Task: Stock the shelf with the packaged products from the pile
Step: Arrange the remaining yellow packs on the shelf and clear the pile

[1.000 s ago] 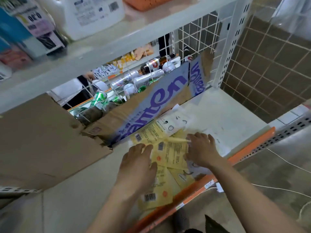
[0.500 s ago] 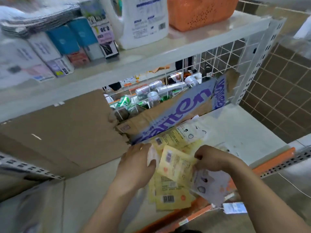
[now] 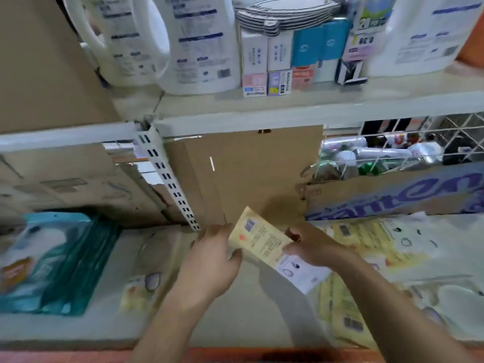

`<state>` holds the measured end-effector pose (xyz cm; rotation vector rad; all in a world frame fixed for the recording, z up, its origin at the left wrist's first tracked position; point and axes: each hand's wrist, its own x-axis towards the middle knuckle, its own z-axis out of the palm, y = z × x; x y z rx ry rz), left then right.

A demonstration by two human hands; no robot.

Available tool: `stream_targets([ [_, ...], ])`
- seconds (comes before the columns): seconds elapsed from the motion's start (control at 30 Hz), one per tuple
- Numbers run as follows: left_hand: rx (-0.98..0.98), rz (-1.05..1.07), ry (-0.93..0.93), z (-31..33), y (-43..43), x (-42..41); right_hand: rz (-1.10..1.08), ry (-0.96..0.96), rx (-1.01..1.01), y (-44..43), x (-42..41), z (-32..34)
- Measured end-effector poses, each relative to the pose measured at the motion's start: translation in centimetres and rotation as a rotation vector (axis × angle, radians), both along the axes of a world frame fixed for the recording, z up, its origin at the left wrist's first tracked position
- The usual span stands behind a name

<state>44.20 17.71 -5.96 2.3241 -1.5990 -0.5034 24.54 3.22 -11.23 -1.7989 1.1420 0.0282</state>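
A flat yellow-and-white packet [image 3: 264, 244] is lifted above the white shelf [image 3: 248, 305], tilted. My right hand [image 3: 314, 247] grips its right side, fingers curled over it. My left hand [image 3: 212, 258] touches its left edge with fingers loosely curved and thumb below. The pile of similar yellow packets [image 3: 366, 260] lies on the shelf to the right. One more yellow packet [image 3: 142, 289] lies flat on the shelf at the left.
Teal pouches [image 3: 52, 260] lie at the far left. Cardboard sheets [image 3: 243, 174] stand at the shelf's back, with a printed purple-lettered box [image 3: 392, 197] at the right. A slotted white upright [image 3: 167, 176] divides the bays. Jugs [image 3: 199, 43] and small boxes [image 3: 275, 61] fill the upper shelf.
The view has swung left. My right hand lifted one packet off the pile and carried it leftward; my left hand left the pile and now meets the packet's left edge.
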Motion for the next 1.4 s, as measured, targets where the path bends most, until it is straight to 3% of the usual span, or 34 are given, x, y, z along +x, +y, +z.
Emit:
stream_targets([
  [0.13,-0.009,0.067,-0.041,0.7,1.6,2.9,0.078,-0.059,-0.11,0.2,4.6,0.1],
  [0.33,-0.117,0.111,-0.045,1.2,2.6,4.8,0.224,-0.198,-0.439,1.3,7.2,-2.6],
  [0.47,-0.114,0.103,-0.007,0.4,2.8,4.9,0.304,-0.183,-0.707,2.3,6.0,-6.2],
  [0.6,-0.031,0.048,0.018,-0.9,2.5,3.8,0.297,-0.107,-0.816,2.9,3.6,-9.0],
  [0.77,0.04,-0.057,0.038,-3.0,2.1,1.7,0.275,0.015,-0.779,2.9,-0.2,-11.5],
  [1.17,0.155,-0.142,0.028,-7.0,1.3,-1.6,0.318,0.011,-0.573,3.4,-2.4,-12.4],
  [1.4,0.239,-0.07,0.091,-10.2,-0.1,-3.7,-0.209,0.268,-0.626,4.0,-9.2,-10.8],
])
